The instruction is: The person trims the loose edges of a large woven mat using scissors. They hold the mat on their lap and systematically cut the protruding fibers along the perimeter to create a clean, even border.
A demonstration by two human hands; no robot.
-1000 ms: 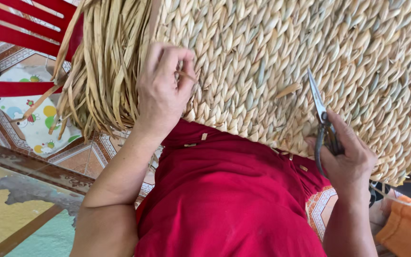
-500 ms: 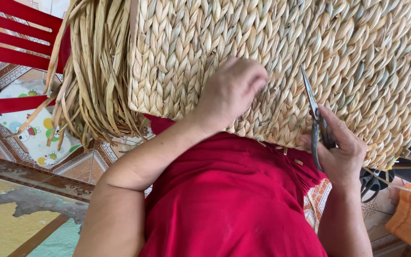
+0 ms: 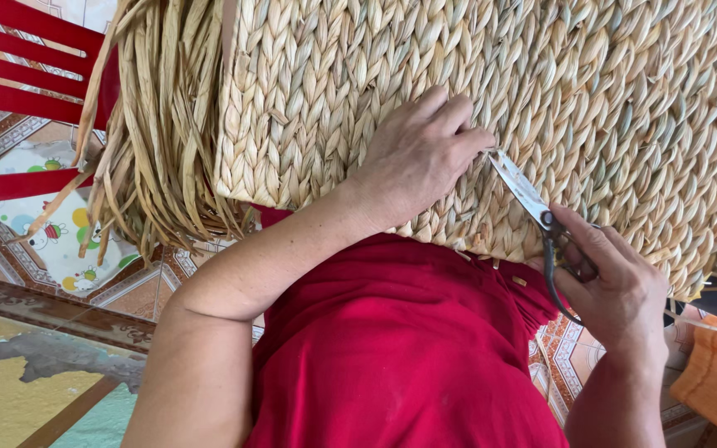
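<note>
Nearest is the red garment over the person's lap, and the woven basket rests on it, tipped so one broad plaited wall faces the camera and fills the upper right of the view. The right hand, low at the right, is clenched around the dark loops of small scissors, whose blades slant up and left, their tips lying against the weave just beside the left fingertips. The left hand, a little farther and toward the middle, lies knuckles-up on the basket wall with fingers curled onto the plaits, pressing rather than gripping; whether it pinches a strand I cannot tell. The basket looks light for its bulk and fairly stiff, with a dry, rough, grippy surface, so a flat palm on the wall or a hold at its near edge should steady it. To the left hang loose, unwoven straw ends, soft and likely brittle, poor for holding. Beyond them stands a red chair on patterned floor tiles.
</note>
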